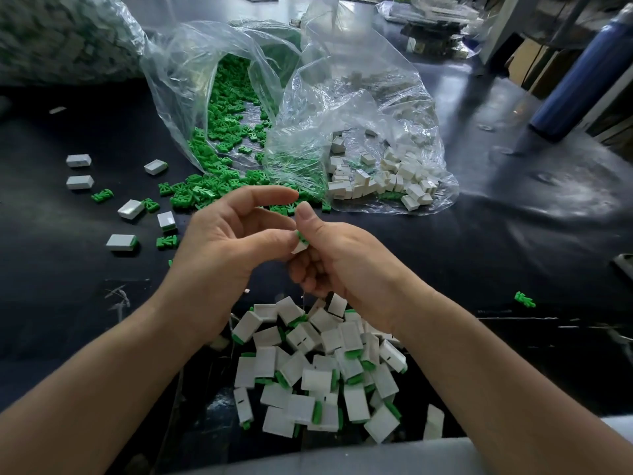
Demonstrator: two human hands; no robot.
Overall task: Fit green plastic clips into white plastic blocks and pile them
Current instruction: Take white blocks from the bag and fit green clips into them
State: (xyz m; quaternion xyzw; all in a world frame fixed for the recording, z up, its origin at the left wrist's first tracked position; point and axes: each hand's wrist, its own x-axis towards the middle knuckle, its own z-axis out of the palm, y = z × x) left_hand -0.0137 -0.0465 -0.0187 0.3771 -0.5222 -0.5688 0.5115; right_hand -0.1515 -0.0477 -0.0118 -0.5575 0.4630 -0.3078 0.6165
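Seen from the head: right hand [342, 262] pinching a white block [299, 248] over the pile [325, 365] on the tabletop [513, 252], with a green clip [302, 237] poking from its top end; left hand [222, 248] loose-fingered, thumb against that clip. Hold the block steady, press the clip straight in until flush, then drop onto the pile.

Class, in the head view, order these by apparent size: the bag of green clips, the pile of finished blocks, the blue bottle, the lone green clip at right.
1. bag of green clips and pile of finished blocks: look alike; pile is nearer, so unranked.
2. blue bottle.
3. lone green clip.
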